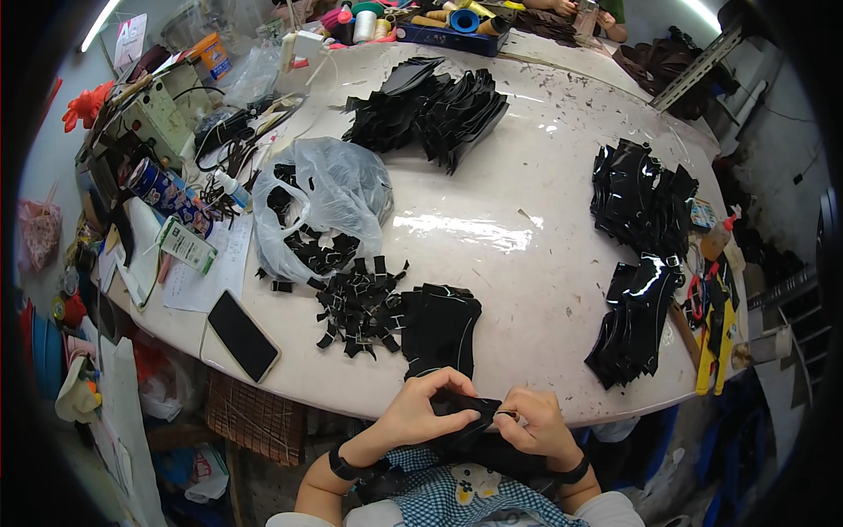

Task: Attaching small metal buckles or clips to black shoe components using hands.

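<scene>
At the table's near edge, my left hand (428, 406) pinches a black leather-like piece (474, 406) between thumb and fingers. My right hand (533, 423) is closed at the piece's right end, where a small metallic glint shows between the fingertips; I cannot make out what it is. Just beyond my hands lies a flat stack of black cut pieces (442, 323). Left of it spreads a loose pile of short black straps with small metal buckles (356, 307). More of these straps sit in a translucent plastic bag (364, 180).
Layered black pieces lie at the back (426, 110), with glossy black stacks (634, 321) on the right beside yellow-handled scissors (722, 338). A phone (242, 335) rests at the left edge. A tray of thread spools (452, 37) stands far back, near another person's hands (606, 19).
</scene>
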{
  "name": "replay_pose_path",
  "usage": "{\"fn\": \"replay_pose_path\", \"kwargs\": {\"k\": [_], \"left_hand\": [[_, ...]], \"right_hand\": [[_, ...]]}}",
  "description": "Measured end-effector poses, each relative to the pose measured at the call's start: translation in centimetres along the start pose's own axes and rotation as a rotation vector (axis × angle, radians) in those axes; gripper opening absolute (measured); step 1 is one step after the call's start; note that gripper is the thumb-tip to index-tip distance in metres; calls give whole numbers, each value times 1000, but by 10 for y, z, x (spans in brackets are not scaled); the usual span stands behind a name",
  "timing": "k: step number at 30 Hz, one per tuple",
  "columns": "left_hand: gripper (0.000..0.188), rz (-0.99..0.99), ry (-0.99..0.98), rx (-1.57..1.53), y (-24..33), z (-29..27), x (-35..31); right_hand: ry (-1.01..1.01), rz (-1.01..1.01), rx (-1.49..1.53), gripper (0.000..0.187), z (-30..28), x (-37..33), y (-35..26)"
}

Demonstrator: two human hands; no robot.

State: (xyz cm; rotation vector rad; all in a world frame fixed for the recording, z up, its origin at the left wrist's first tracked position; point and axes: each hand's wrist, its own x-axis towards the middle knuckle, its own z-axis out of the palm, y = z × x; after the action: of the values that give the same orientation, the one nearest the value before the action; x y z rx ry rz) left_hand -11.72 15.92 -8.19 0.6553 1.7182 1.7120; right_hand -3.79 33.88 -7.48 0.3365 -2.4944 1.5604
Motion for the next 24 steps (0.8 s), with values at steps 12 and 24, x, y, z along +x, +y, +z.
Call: {"fn": "replay_pose_path", "kwargs": {"k": [12,24], "left_hand": [[23,-13,-8,-10,1,0,0],[24,40,89,151,1,10,1]], "right_hand": [[-33,125,31,10,2,2,2],[112,236,-37,15,4,4,-4]]}}
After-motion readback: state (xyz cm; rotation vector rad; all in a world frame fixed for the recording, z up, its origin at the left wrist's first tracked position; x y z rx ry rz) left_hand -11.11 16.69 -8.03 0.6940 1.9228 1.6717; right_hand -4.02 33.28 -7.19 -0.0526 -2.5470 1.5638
